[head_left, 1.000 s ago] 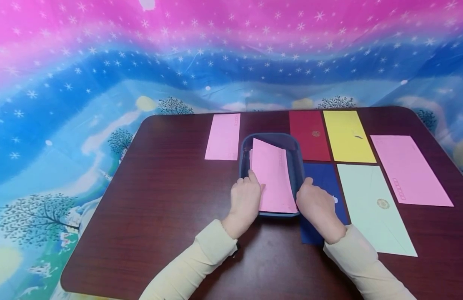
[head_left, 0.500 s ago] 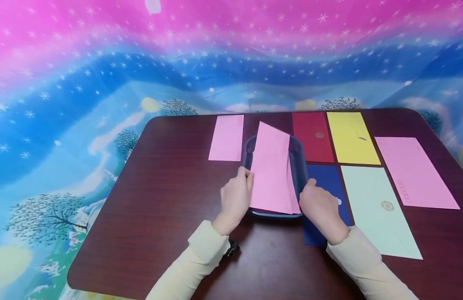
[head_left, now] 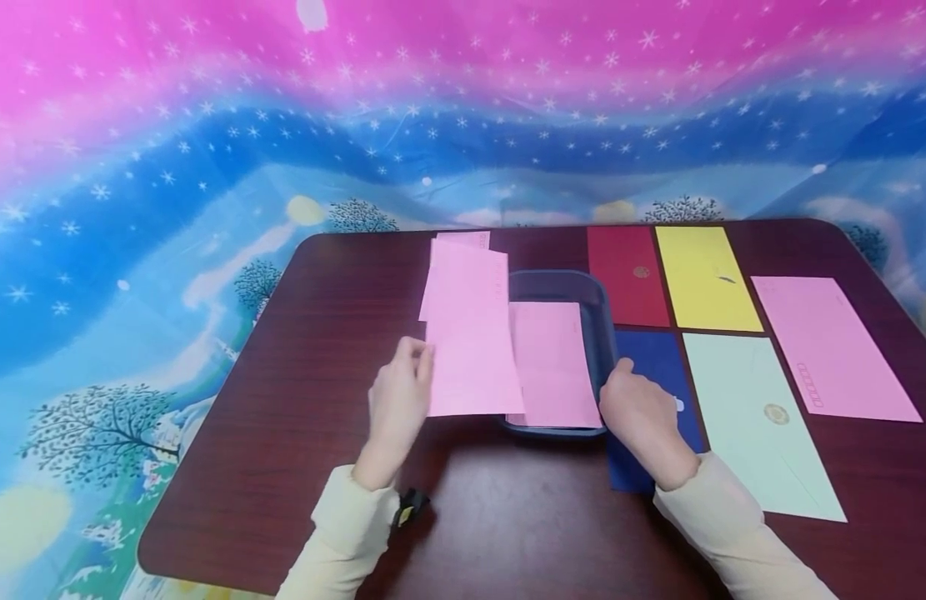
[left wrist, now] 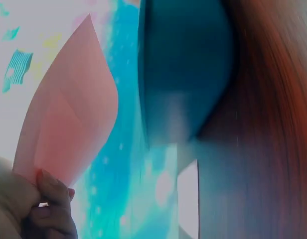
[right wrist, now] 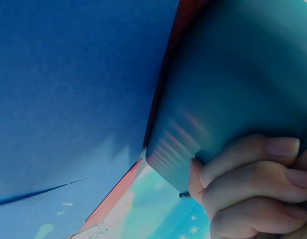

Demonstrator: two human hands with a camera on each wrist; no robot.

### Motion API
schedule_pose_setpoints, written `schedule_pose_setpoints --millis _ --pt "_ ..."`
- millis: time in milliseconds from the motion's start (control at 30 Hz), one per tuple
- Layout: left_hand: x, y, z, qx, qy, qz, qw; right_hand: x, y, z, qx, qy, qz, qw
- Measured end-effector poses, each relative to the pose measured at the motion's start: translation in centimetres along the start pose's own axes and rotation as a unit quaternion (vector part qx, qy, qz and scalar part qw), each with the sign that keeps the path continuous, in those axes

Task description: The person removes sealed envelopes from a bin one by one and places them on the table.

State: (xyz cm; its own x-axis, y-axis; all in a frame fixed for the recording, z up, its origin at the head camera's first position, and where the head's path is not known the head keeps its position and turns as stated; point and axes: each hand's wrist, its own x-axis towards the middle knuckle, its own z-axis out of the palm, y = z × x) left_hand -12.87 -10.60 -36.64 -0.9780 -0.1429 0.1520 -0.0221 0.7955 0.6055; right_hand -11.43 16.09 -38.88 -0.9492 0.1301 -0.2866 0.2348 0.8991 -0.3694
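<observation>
My left hand (head_left: 398, 404) pinches a pink envelope (head_left: 470, 329) by its left edge. That envelope is raised, overlapping the left side of a dark blue-grey tray (head_left: 601, 317) in the head view. In the left wrist view the held envelope (left wrist: 78, 114) bows, with the thumb and fingers at its lower end. Another pink envelope (head_left: 548, 362) lies inside the tray. My right hand (head_left: 646, 417) grips the tray's right rim, and its curled fingers (right wrist: 253, 184) show against the tray wall in the right wrist view. A further pink envelope (head_left: 428, 292) on the table is mostly hidden behind the held one.
Right of the tray lie red (head_left: 623, 283), yellow (head_left: 706, 279), dark blue (head_left: 631, 458) and pale green (head_left: 758, 417) envelopes. A pink envelope (head_left: 833, 346) sits farther right on the brown table (head_left: 282, 400). A patterned cloth (head_left: 463, 108) hangs behind the table.
My left hand has drawn one pink envelope up out of the tray and carried it left. Another pink envelope is now uncovered in the tray. My right hand stays at the rim.
</observation>
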Motion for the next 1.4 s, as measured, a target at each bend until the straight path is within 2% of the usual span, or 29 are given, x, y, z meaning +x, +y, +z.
schedule_pose_setpoints --millis 100,200,333,500,700,933,1167,1400 --pt "0.2 -1.8 -1.1 0.005 -0.009 -0.028 0.9995 0.0 0.0 0.0 -0.001 0.001 -0.001 1.0" --pt "0.4 -3.6 -1.9 0.016 -0.017 -0.044 0.9988 0.1 0.1 -0.1 -0.002 0.0 -0.003 1.0" --pt "0.2 -5.5 -2.3 0.037 -0.035 -0.044 0.9977 0.1 0.1 -0.1 -0.001 -0.001 -0.002 1.0" --pt "-0.4 -6.9 -1.6 0.066 -0.083 -0.037 0.9937 0.1 0.0 -0.1 -0.003 0.005 -0.003 1.0" --pt "-0.8 -7.6 -0.7 0.075 -0.125 -0.027 0.9889 0.1 0.1 -0.1 -0.006 0.005 -0.003 1.0" --pt "-0.5 -7.8 -0.1 0.069 -0.124 -0.047 0.9887 0.0 0.1 0.1 -0.007 0.017 -0.007 0.9998" --pt "-0.7 -7.9 0.3 0.049 -0.152 -0.045 0.9862 0.1 0.1 0.1 -0.007 0.017 -0.006 0.9998" --pt "-0.9 -7.9 0.5 0.054 -0.181 -0.043 0.9811 0.1 0.1 0.0 -0.008 0.015 -0.009 0.9998"
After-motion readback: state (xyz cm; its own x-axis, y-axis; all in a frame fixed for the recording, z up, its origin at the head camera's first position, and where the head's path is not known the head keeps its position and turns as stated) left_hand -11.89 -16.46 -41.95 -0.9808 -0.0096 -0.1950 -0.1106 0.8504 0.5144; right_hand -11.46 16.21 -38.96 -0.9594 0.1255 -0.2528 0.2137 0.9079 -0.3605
